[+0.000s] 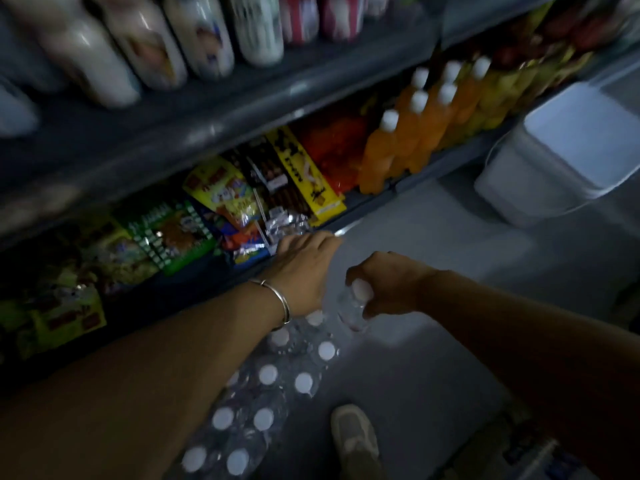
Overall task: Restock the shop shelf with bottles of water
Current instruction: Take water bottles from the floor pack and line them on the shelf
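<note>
A pack of clear water bottles (266, 379) with white caps lies on the floor below my arms. My right hand (388, 282) grips one water bottle (356, 299) by its neck, just above the far end of the pack. My left hand (304, 268), with a silver bangle on the wrist, reaches over the pack toward the front edge of the low shelf (349, 225). Its fingers point down and away, and I cannot see whether they hold anything.
The low shelf carries snack packets (221, 202) and orange drink bottles (408, 133). A higher shelf holds white bottles (145, 46). A white lidded bin (561, 157) stands on the grey floor at the right. My shoe (356, 441) is beside the pack.
</note>
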A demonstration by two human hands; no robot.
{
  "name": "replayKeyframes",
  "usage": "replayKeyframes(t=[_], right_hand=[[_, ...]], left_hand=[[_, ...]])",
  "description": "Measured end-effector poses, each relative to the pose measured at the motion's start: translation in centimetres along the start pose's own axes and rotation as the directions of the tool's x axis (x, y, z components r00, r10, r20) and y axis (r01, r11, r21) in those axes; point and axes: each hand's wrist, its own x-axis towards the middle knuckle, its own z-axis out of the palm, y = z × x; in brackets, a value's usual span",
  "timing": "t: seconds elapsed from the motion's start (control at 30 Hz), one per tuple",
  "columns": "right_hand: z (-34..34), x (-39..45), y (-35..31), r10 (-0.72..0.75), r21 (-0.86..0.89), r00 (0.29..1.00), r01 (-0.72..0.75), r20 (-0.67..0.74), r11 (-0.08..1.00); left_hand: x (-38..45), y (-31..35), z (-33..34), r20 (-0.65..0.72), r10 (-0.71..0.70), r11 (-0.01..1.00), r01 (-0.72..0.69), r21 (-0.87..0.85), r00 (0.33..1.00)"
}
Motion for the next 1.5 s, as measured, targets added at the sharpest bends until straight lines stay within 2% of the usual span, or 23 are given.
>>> replayKeyframes(t=[0.2, 0.33, 0.5, 0.6, 0.77, 0.93, 1.03, 1.13, 1.27, 1.37, 1.5], right_hand=[[-15.6, -10.9, -6.7, -0.117, -0.001, 0.991, 0.117, -0.058, 0.993], [-26.0, -18.6, -13.0, -0.201, -0.078, 0.973, 0.193, -0.116, 0.978], [-39.2, -29.9, -21.0, -0.279, -0.057, 0.936, 0.273, -0.214, 0.960], [-46.5, -37.1, -26.3, -0.331, -0.001, 0.917, 0.340, -0.222, 0.940], [-56.8, -48.7, -34.9, -0.439, -0.035, 0.847, 0.450, -0.298, 0.892], [-66.0, -56.2, -41.4, -0.572, -0.093, 0.716, 0.589, -0.400, 0.803], [-70.6, -58.2, -44.4, -0.636, -0.109, 0.616, 0.673, -0.465, 0.732], [-74.3, -58.2, -47.2, -0.698, -0.150, 0.529, 0.735, -0.483, 0.661], [-77.3, -54.8, -50.8, -0.751, -0.191, 0.470, 0.775, -0.463, 0.602], [-78.8, -51.1, -53.0, -0.783, -0.174, 0.431, 0.817, -0.449, 0.550], [-81.1, -47.7, -55.4, -0.802, -0.050, 0.354, 0.902, -0.481, 0.428]], left_hand=[[-4.2, 3.5, -14.9, 0.043, -0.044, 0.999, 0.043, 0.026, 0.998], [-9.3, 6.7, -27.2, 0.088, -0.047, 0.993, 0.055, -0.100, 0.995], [-18.0, 10.7, -43.1, 0.149, -0.034, 0.964, 0.072, -0.258, 0.988], [-23.7, 12.2, -52.0, 0.081, 0.023, 0.912, 0.012, -0.409, 0.996], [-32.6, 15.6, -65.4, -0.086, 0.051, 0.778, -0.093, -0.622, 0.995], [-39.8, 17.4, -76.9, -0.273, 0.064, 0.729, -0.232, -0.645, 0.960], [-42.6, 17.0, -81.6, -0.393, 0.005, 0.756, -0.260, -0.600, 0.920], [-44.3, 15.2, -84.3, -0.439, -0.074, 0.803, -0.207, -0.559, 0.896], [-44.7, 11.6, -85.7, -0.495, -0.180, 0.830, -0.139, -0.541, 0.850], [-44.9, 9.0, -85.8, -0.567, -0.279, 0.815, -0.121, -0.566, 0.775], [-45.8, 5.9, -86.7, -0.691, -0.365, 0.756, -0.235, -0.611, 0.624]])
